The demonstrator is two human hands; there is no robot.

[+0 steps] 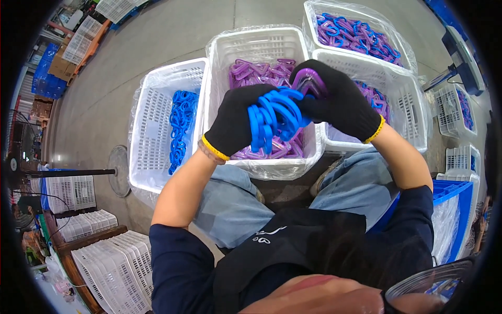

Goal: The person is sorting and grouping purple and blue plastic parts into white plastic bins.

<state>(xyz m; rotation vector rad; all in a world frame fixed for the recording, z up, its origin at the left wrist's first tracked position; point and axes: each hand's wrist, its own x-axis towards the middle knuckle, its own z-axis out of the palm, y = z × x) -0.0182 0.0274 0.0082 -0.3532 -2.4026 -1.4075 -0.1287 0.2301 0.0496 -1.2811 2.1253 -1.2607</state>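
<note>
Both my hands wear black gloves with yellow cuffs and meet above the middle white basket (251, 32). My left hand (234, 116) is closed round a bunch of blue plastic rings (273, 116), which fan out beside its fingers. In my right hand (345, 99) is a shiny purple triangular loop (309, 79); its fingertips touch or nearly touch the blue rings. Below my hands, purple triangular loops (256, 73) fill the middle basket. Loose blue rings (183, 123) lie in the left basket (151, 112). Linked-looking blue and purple pieces (374, 99) lie in the right basket (410, 118).
Another plastic-lined basket (308, 23) of mixed blue and purple pieces stands behind the right one. A device with a screen on a post (463, 60) is at the right. Stacked white baskets (112, 272) sit lower left, near a round-based stand (120, 172). A blue crate (452, 193) is lower right.
</note>
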